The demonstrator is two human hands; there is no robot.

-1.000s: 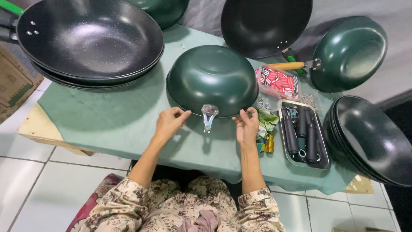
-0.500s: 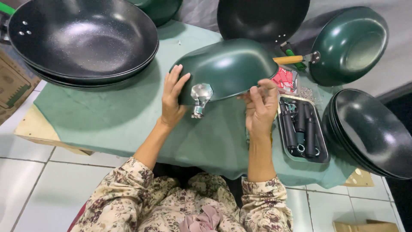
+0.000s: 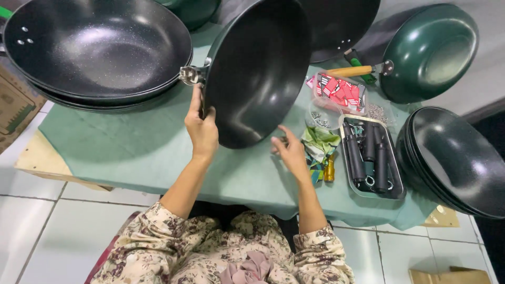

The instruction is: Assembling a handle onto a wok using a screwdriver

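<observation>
The left hand [image 3: 202,131] grips the rim of the dark wok [image 3: 258,73], which stands on edge above the green cloth [image 3: 131,152]. The right hand [image 3: 290,152] is spread open beneath it, perhaps just apart. The metal bracket [image 3: 190,74] carries no handle yet; black handles [image 3: 368,155] wait in the tray [image 3: 398,184].
</observation>
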